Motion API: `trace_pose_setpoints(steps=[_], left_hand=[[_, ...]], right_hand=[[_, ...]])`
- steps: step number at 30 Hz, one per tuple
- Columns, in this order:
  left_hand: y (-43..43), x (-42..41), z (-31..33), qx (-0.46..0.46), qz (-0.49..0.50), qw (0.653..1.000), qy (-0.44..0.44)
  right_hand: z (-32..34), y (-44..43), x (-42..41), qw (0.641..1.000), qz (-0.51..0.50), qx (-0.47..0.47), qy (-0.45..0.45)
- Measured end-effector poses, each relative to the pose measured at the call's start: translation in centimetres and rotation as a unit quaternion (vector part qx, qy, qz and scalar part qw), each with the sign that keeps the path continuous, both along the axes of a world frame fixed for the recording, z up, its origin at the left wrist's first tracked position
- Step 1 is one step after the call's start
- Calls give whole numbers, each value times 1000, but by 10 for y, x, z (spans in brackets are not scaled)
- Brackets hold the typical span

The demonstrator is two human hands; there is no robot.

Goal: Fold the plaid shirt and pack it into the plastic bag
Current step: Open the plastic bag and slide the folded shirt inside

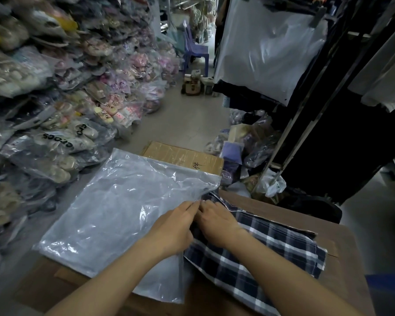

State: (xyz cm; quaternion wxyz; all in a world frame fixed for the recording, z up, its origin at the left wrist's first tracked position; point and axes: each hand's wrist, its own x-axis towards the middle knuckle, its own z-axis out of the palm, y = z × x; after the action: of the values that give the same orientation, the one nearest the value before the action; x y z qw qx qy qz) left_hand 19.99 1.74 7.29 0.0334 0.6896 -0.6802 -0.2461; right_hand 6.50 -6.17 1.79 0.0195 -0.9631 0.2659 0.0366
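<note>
A folded plaid shirt (267, 252), dark blue with white lines, lies on a brown cardboard surface (342, 238) at the right. A clear plastic bag (114, 213) lies flat to its left, with its open edge meeting the shirt. My left hand (173, 226) pinches the bag's edge at the shirt's near corner. My right hand (217, 222) rests on the shirt's left end, fingers curled at the bag's opening. The two hands touch at the fingertips. Whether the shirt's end is inside the bag is hidden by the hands.
Stacks of bagged shoes (62, 106) fill the left side. A cardboard box (183, 156) stands just beyond the bag. A clothes rack with dark garments (328, 133) and a hanging plastic cover (267, 49) is at the right. A purple plastic chair (195, 51) stands down the aisle.
</note>
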Motion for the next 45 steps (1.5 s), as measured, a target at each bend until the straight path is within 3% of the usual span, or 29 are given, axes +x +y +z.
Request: trace_pose_setpoints(steps=[3, 5, 9, 13, 16, 19, 23, 31, 35, 37, 39, 42, 45], left_hand=[[0, 0, -1, 3, 5, 1000, -1], [1, -3, -4, 11, 3, 1000, -8], [0, -9, -13, 21, 15, 1000, -17], [-1, -16, -18, 35, 10, 999, 0], [-1, -19, -22, 42, 5, 999, 5], [-2, -23, -24, 46, 2, 999, 4], [-2, -30, -24, 54, 1, 999, 6], [-3, -50, -26, 49, -22, 999, 9], [-6, -47, -30, 63, -14, 998, 23], [-6, -48, -31, 61, -17, 998, 25], [-7, -51, -31, 55, -16, 998, 23], [-7, -59, -32, 53, -11, 998, 30], [-7, -65, -33, 51, -21, 998, 21]], right_hand=[[-2, 7, 10, 999, 1, -1, 40], [-1, 14, 11, 994, -14, 100, 39], [-4, 7, -11, 974, -47, 200, -99], [-10, -19, -56, 941, -218, 142, -216], [-7, -42, -99, 915, -361, 170, -67], [-10, -55, -129, 899, -371, 230, 29], [-11, -54, -124, 877, -371, 300, -54], [-11, -41, -48, 868, -360, 280, -193], [6, -47, -86, 876, -426, 199, -103], [10, -49, -125, 829, -510, 222, -65], [14, -43, -154, 759, -566, 312, -78], [13, -22, -169, 667, -588, 436, -140], [3, -12, -165, 618, -588, 471, -222]])
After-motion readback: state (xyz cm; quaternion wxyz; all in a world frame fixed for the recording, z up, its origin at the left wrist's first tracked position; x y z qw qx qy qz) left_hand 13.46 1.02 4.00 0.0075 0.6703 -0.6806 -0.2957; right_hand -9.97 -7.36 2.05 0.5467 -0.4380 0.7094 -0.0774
